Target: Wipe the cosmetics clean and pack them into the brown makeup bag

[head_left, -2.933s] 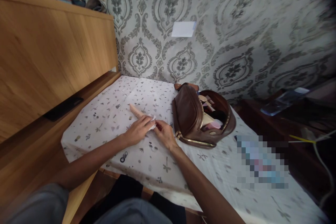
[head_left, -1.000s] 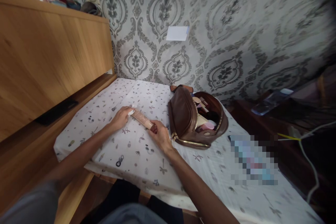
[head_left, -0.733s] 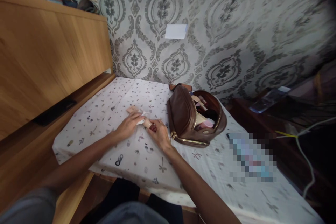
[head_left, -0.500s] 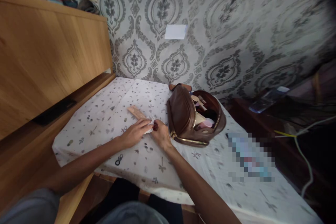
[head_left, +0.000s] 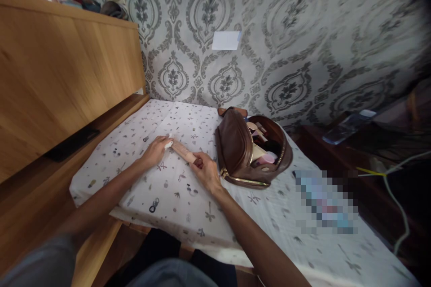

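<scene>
A slim beige tube [head_left: 182,150] lies slantwise between my hands, low over the patterned white cloth [head_left: 175,116]. My right hand [head_left: 204,169] is closed on its near right end, fingers pinched round it. At the tube's far left end, my left hand [head_left: 157,150] is closed on a small white wipe [head_left: 169,143], which is mostly hidden by the fingers. Just right of my right hand stands an unzipped brown bag [head_left: 235,143] with cosmetics and pouches showing inside.
A wooden cabinet [head_left: 67,67] borders the left side. Right of the bag lies a blurred-out flat object [head_left: 323,202]. Farther right are a dark red ledge [head_left: 310,143], a clear plastic item [head_left: 348,128] and a white cable [head_left: 397,208]. The patterned wall [head_left: 191,22] stands behind.
My left hand has moved left and away from my right hand, taking the white wipe to the tube's far end. My right hand now grips the near end of the tube.
</scene>
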Demonstrator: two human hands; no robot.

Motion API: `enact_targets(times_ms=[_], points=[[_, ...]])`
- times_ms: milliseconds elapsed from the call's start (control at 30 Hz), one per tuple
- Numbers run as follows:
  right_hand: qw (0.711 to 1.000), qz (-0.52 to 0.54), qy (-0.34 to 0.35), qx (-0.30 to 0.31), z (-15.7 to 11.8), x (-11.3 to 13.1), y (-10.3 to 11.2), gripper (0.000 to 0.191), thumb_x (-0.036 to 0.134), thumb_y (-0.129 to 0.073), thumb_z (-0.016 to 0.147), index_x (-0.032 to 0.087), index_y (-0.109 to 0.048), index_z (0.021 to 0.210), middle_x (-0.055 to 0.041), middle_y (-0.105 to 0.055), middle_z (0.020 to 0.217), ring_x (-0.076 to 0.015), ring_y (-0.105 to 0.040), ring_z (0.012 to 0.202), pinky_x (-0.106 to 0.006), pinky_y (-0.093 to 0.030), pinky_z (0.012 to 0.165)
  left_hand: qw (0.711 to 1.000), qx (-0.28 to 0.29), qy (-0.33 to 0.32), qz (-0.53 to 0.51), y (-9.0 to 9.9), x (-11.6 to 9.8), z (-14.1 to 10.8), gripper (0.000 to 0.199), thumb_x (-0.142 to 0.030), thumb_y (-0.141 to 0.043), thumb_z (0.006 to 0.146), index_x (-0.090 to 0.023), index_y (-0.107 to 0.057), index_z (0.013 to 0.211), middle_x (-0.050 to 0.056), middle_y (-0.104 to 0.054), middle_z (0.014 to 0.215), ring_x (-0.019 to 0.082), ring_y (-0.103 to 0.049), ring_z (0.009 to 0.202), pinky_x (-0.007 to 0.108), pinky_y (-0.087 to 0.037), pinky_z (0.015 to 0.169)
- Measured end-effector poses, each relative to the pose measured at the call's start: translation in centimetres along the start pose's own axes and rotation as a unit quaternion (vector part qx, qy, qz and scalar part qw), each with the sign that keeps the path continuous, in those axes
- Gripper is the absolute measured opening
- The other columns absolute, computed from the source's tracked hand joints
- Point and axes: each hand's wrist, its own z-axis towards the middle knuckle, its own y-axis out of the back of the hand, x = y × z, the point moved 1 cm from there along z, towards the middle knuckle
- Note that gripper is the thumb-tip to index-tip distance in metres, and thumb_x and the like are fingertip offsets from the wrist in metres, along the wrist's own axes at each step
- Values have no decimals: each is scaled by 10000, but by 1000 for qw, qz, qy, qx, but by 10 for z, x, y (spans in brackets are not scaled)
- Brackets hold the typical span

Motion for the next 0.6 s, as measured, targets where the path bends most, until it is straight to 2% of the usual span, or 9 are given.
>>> enact_targets(times_ms=[200, 333, 433, 533, 600], points=[[998, -47, 30, -10, 0, 0, 0, 378, 107, -592, 715, 197, -678, 1073, -30, -597, 938, -147, -568, 695, -287, -499, 704, 1000, 0, 2, -1, -5, 0, -4, 583, 50, -404, 783, -176, -650, 1260, 85, -675, 1162, 236, -592, 1134, 439, -498, 1052], [998, -49, 38, -17, 0, 1, 1, 356, 124, -600, 726, 181, -683, 1067, -46, -593, 945, -167, -580, 740, -307, -508, 745, 1000, 4, -17, -8, -4, -10, -5, 598, 44, -408, 792, -185, -622, 1301, 94, -655, 1231, 244, -565, 1195, 463, -488, 1067], [999, -32, 35, -23, 1, 3, 2, 324, 172, -621, 735, 177, -682, 1053, -47, -618, 919, -173, -585, 736, -306, -497, 733, 999, 11, -42, -16, -4, -31, -6, 582, 29, -422, 816, -200, -603, 1320, 101, -625, 1307, 243, -542, 1252, 470, -479, 1088], [1000, -7, 10, -13, 1, 4, 2, 310, 199, -605, 739, 181, -664, 1043, -6, -627, 793, -158, -567, 652, -276, -460, 661, 995, 18, -95, -37, -7, -65, -11, 562, 14, -410, 857, -211, -578, 1343, 106, -600, 1353, 241, -524, 1298, 474, -470, 1107], [1000, -14, -11, -6, 1, 4, 2, 235, 186, -570, 732, 182, -652, 952, 24, -597, 689, -148, -535, 601, -255, -413, 606, 988, 25, -138, -59, -10, -88, -15, 566, 13, -388, 876, -211, -551, 1370, 117, -590, 1372, 239, -503, 1330, 471, -474, 1108]])
